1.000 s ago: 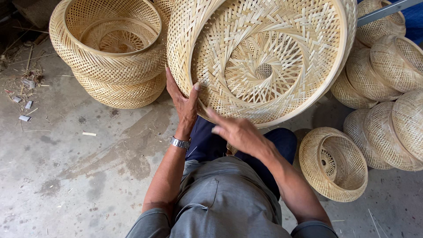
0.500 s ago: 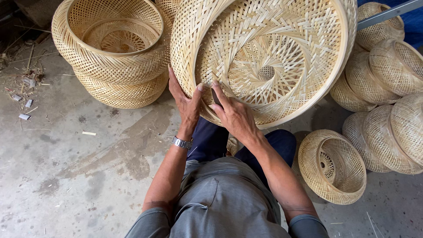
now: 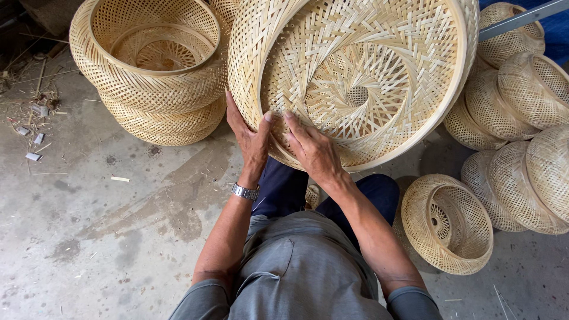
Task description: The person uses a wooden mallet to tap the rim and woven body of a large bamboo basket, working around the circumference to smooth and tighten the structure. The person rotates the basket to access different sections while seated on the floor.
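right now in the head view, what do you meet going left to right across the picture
scraps on the floor → stack of woven baskets → left hand → right hand on the big woven basket → small basket on the floor → pile of woven baskets

I see soft, even daylight and sharp focus throughout. A faint shadow lies on the grey concrete floor (image 3: 106, 237) beneath the large round woven bamboo basket (image 3: 355, 77); the top-left corner is dim.
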